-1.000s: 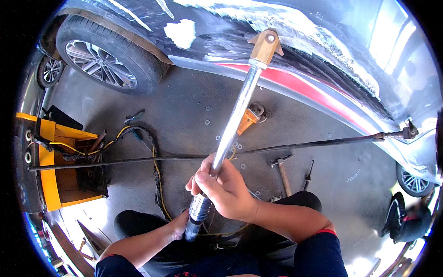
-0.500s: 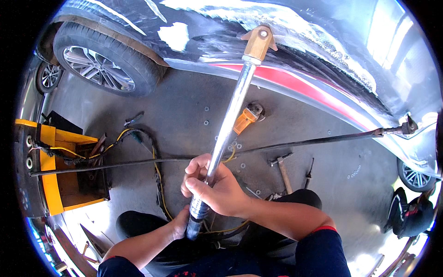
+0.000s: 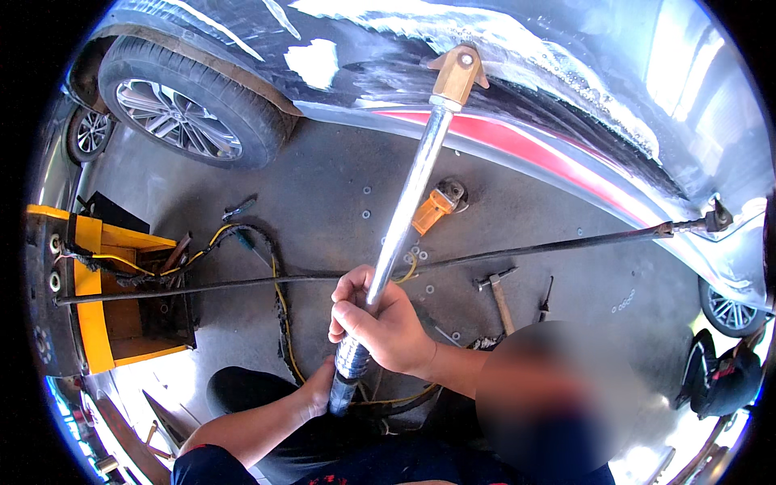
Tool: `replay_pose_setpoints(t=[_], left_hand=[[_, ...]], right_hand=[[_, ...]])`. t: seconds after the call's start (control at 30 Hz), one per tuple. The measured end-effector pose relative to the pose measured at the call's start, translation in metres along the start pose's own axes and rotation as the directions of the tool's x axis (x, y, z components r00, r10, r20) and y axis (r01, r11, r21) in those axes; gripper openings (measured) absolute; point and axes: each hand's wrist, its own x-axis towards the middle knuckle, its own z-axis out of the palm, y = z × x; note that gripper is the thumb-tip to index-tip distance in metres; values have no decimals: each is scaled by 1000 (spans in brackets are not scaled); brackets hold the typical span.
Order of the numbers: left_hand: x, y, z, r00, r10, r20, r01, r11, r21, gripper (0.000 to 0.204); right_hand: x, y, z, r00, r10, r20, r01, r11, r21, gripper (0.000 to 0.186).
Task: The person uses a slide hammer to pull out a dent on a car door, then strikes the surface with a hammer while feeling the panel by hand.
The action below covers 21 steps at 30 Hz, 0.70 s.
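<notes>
I grip a long chrome rod (image 3: 412,194) with a brass-coloured angular head (image 3: 457,81) and a dark, ribbed lower section (image 3: 352,362). My right hand (image 3: 376,327) has its fingers wrapped round the rod just above that section. My left hand (image 3: 318,390) is closed round the lower end, its fingers partly hidden behind it. The head overlaps, in view, a car body panel (image 3: 566,73) with white scuffed patches and a red strip; I cannot tell whether they touch. My right forearm is partly blurred.
Around me are a car wheel (image 3: 174,109), a yellow metal box (image 3: 89,315) with cables, a long dark bar (image 3: 566,242) reaching across to the panel, an orange grinder (image 3: 432,212), a hammer (image 3: 501,303), scattered washers and, far right, a person in dark clothing (image 3: 719,380).
The rod's head and my right hand have shifted slightly to the left since a second ago. Both hands still grip the rod.
</notes>
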Motion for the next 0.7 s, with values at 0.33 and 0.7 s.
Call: replay_pose_setpoints(t=[0.33, 0.7], left_hand=[[-8, 13, 3, 998, -1, -63, 2, 1000, 12, 34], [-26, 16, 39, 998, -53, 19, 50, 990, 129, 36]], right_hand=[[-3, -26, 2, 996, -93, 4, 92, 981, -171, 24], [-9, -40, 1, 997, -73, -32, 66, 981, -185, 12]])
